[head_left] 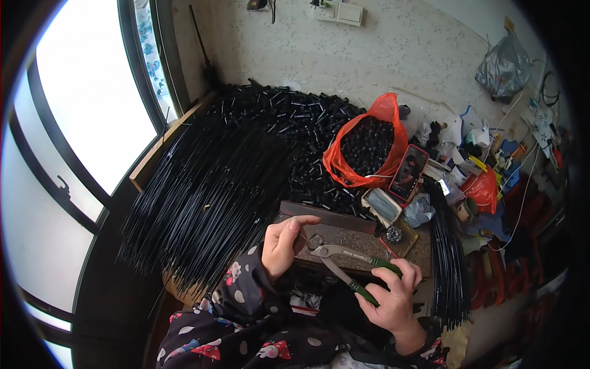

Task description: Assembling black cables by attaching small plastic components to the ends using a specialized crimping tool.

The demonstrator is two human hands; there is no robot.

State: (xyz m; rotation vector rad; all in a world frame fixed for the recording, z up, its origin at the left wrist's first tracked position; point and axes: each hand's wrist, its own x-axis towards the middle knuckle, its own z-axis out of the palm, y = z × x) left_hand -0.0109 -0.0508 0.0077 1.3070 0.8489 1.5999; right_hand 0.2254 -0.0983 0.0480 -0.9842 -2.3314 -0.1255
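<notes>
My right hand (393,301) holds a pair of pliers (345,251) by its green handles, which are spread apart. The grey jaws point left and end just beside the fingers of my left hand (280,251). That hand is closed, its index finger reaching to the right over the curled others. Whatever its fingers hold, if anything, is too small or hidden to make out. Both hands are above the near edge of a speckled worktop (344,238). Against the far side of my left sleeve lies a wide heap of long thin black rods (190,197).
Short black tubes (276,114) are piled at the back. A red plastic bag (393,109) holds small black pieces. Beside it are a phone (409,172), a clear box (382,206) and a small silvery cluster (394,234). More black rods (448,264) hang at the right, near clutter.
</notes>
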